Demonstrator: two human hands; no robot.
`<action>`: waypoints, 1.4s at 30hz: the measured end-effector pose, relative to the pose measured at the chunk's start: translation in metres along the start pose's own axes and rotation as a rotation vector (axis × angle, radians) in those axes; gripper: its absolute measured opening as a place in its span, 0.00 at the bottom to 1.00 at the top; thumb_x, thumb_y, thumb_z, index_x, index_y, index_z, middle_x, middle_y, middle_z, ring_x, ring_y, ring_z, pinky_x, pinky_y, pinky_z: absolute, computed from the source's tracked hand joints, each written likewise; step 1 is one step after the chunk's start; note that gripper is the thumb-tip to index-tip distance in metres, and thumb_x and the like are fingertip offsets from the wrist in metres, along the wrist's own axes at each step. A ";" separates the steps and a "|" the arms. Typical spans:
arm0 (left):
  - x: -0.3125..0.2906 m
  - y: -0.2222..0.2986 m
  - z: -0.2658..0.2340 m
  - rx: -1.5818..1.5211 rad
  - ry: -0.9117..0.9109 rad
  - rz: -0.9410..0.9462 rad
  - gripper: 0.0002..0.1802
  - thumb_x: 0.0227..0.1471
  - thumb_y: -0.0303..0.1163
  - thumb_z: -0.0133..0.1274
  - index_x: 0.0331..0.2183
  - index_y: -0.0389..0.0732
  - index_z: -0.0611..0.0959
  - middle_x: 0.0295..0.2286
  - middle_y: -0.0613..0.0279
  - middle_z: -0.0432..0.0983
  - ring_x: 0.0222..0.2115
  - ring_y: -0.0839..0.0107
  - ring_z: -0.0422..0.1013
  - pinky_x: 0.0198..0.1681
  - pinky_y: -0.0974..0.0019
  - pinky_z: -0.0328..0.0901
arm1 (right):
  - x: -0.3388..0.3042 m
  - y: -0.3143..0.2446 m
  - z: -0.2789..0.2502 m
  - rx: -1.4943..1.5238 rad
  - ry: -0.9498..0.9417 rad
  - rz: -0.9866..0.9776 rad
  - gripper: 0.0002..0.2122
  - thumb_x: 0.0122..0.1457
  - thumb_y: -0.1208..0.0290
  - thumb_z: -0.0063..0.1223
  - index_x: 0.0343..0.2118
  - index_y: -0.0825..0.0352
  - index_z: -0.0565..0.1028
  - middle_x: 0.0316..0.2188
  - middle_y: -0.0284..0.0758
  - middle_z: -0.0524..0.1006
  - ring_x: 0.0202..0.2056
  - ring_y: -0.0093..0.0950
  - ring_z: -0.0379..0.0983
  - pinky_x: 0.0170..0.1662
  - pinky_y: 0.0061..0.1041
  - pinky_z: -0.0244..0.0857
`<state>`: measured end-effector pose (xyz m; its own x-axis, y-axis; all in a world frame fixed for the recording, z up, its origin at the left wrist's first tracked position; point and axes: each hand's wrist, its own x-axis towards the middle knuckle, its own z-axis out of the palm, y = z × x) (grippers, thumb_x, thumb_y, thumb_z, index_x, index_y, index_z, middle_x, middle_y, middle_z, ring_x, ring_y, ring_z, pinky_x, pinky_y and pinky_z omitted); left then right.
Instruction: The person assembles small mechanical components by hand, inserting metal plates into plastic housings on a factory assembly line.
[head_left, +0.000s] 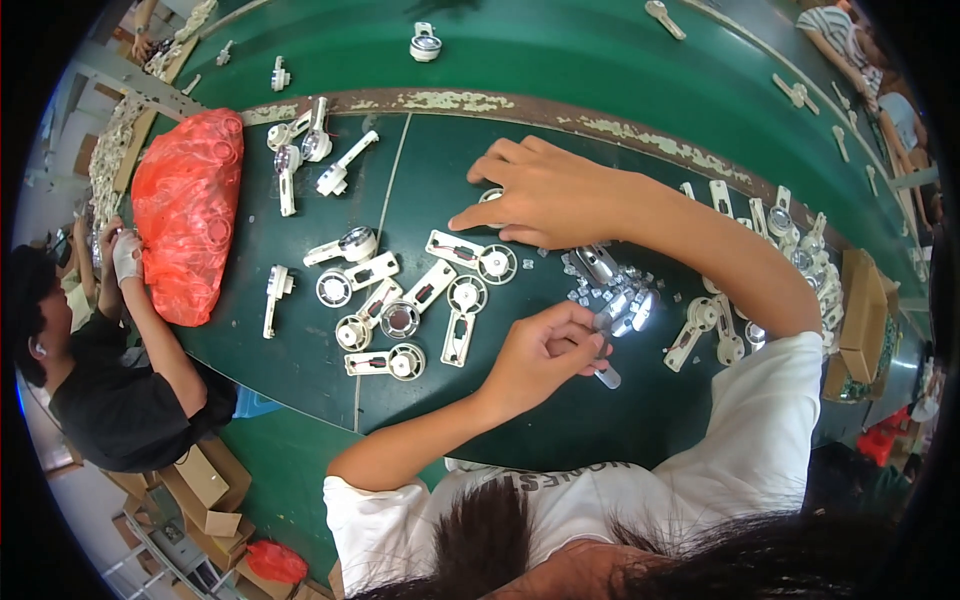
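My left hand [550, 358] is closed, pinching a small clear, rounded plastic piece [608, 377] that sticks out below its fingers. Beside it lies a pile of small clear plastic pieces [592, 290] with a few shiny silvery parts [630, 311] on the green table. My right hand [520, 190] reaches across beyond the pile, palm down with its fingers spread. A round white part [490, 196] shows between those fingers, mostly hidden. Nearest to that hand is a white handle-shaped housing with a round ring end [470, 256], with dark and red bits inside.
More white housings [400, 318] lie to the left; others crowd the right [800, 250] beside an open cardboard box [860, 320]. A red plastic bag [190, 215] stands at the left, next to a co-worker in black [120, 380]. A green belt [560, 70] carrying parts runs along the far side.
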<state>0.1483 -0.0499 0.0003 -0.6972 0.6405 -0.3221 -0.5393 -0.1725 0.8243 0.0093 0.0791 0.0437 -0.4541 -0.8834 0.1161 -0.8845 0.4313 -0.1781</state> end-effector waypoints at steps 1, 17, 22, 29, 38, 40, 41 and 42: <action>0.000 0.001 0.000 -0.018 -0.015 -0.005 0.08 0.56 0.27 0.48 0.37 0.33 0.73 0.33 0.56 0.76 0.33 0.72 0.75 0.35 0.73 0.70 | 0.004 0.001 -0.003 0.072 -0.169 0.039 0.21 0.48 0.72 0.57 0.48 0.53 0.72 0.40 0.36 0.69 0.41 0.34 0.66 0.44 0.33 0.62; -0.007 0.007 0.007 0.025 -0.016 -0.041 0.13 0.59 0.30 0.42 0.43 0.32 0.73 0.37 0.54 0.76 0.33 0.70 0.75 0.35 0.72 0.71 | -0.126 -0.074 -0.010 1.136 0.897 0.610 0.17 0.48 0.76 0.60 0.34 0.65 0.60 0.27 0.33 0.70 0.23 0.16 0.68 0.24 0.13 0.61; -0.001 0.002 0.010 0.018 0.005 -0.134 0.13 0.58 0.29 0.44 0.41 0.31 0.74 0.32 0.58 0.77 0.30 0.73 0.75 0.35 0.72 0.72 | -0.119 -0.110 0.010 1.149 0.820 0.854 0.14 0.53 0.76 0.55 0.38 0.66 0.62 0.24 0.29 0.70 0.24 0.13 0.64 0.23 0.15 0.57; -0.002 -0.005 0.011 0.007 -0.010 -0.157 0.12 0.58 0.29 0.44 0.42 0.32 0.75 0.31 0.59 0.77 0.29 0.75 0.75 0.34 0.71 0.73 | -0.124 -0.102 0.031 0.927 0.649 0.730 0.08 0.51 0.72 0.55 0.32 0.67 0.69 0.22 0.29 0.72 0.22 0.17 0.69 0.24 0.17 0.60; -0.001 -0.006 0.010 -0.011 -0.020 -0.206 0.12 0.58 0.28 0.43 0.42 0.33 0.75 0.32 0.58 0.77 0.31 0.73 0.75 0.34 0.69 0.73 | -0.122 -0.099 0.039 0.796 0.610 0.719 0.10 0.50 0.72 0.58 0.31 0.67 0.69 0.22 0.31 0.73 0.21 0.20 0.71 0.23 0.19 0.61; 0.000 -0.009 0.008 -0.034 -0.030 -0.190 0.12 0.58 0.29 0.43 0.42 0.33 0.75 0.32 0.58 0.77 0.32 0.73 0.75 0.34 0.69 0.73 | -0.121 -0.099 0.045 0.791 0.657 0.708 0.10 0.49 0.72 0.59 0.31 0.66 0.69 0.22 0.31 0.74 0.21 0.20 0.70 0.23 0.19 0.60; 0.000 -0.009 0.008 -0.035 -0.030 -0.189 0.12 0.58 0.29 0.43 0.42 0.33 0.75 0.32 0.58 0.77 0.32 0.73 0.75 0.34 0.69 0.73 | -0.121 -0.099 0.046 0.791 0.656 0.707 0.10 0.49 0.72 0.59 0.31 0.66 0.69 0.22 0.31 0.74 0.21 0.20 0.70 0.23 0.19 0.60; 0.000 -0.009 0.007 -0.051 -0.031 -0.195 0.12 0.58 0.28 0.44 0.41 0.33 0.75 0.33 0.58 0.77 0.32 0.73 0.75 0.34 0.69 0.73 | -0.121 -0.099 0.047 0.783 0.657 0.714 0.10 0.49 0.72 0.59 0.31 0.66 0.69 0.23 0.31 0.74 0.21 0.20 0.70 0.23 0.19 0.60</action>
<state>0.1566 -0.0428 -0.0041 -0.5628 0.6880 -0.4582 -0.6865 -0.0803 0.7226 0.1565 0.1343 0.0015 -0.9736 -0.1406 0.1799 -0.2190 0.3518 -0.9101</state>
